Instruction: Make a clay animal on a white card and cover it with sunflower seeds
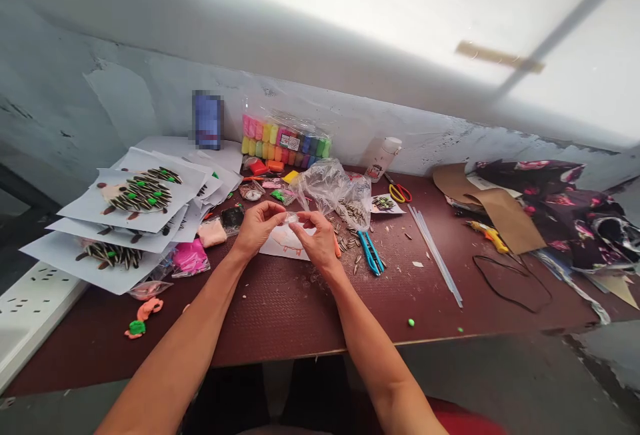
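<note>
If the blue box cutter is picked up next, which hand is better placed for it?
Probably the right hand. The blue box cutter lies just to its outer side on the table, beside the seeds. The left hand would have to cross over. Both hands pinch a small clear piece.

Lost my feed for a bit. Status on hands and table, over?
Left hand and right hand pinching a small clear packet. Over white paper. Seeds, blue knife alongside.
</note>
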Tool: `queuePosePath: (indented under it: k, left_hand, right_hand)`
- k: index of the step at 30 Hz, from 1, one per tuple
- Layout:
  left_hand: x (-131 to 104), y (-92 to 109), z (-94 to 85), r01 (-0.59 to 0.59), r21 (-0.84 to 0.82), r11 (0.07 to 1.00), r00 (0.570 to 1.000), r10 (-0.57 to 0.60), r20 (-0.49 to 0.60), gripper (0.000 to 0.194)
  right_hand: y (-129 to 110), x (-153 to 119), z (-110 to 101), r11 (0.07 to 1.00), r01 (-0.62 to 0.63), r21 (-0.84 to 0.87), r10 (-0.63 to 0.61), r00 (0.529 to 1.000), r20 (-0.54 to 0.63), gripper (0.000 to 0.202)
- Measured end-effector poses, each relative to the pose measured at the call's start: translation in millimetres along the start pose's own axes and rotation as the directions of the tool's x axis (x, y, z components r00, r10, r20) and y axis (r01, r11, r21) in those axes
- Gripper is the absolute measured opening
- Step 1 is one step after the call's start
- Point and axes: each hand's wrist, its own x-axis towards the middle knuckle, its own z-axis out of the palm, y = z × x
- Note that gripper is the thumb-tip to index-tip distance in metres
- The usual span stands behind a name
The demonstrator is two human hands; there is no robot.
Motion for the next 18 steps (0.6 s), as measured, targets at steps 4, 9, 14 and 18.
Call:
queuePosePath:
  k: [4,9,14,18]
  left_hand:
    - [-1.6,2.1,-0.2,0.111,-0.082,0.99,0.992,-0.106,0.062,0.04]
    - [-4.3,6.6,-1.2,0.223,-0.164,0.961,0.964,-0.192,0.186,0.043]
    - [-6.4,3.8,1.0,0.237,-0.101,0.966,0.959,-0.216,0.182,0.044]
    - [-6.7,2.5,2.2,0.19,-0.048,0.981,0.973,-0.181,0.145,0.043]
  right_hand:
    - [5.5,-0.8,2.5,0.996,-0.07,0.06,0.069,0.998,0.007,0.018]
    - [3.2,0.0,2.4,0.988,-0.103,0.117,0.104,0.995,-0.006,0.024]
    - [-3.4,-0.2,0.4,0.988,-0.107,0.114,0.111,0.993,-0.035,0.023]
    - [-4.1,-1.0,0.5,0.993,-0.1,0.057,0.1,0.995,-0.005,0.015]
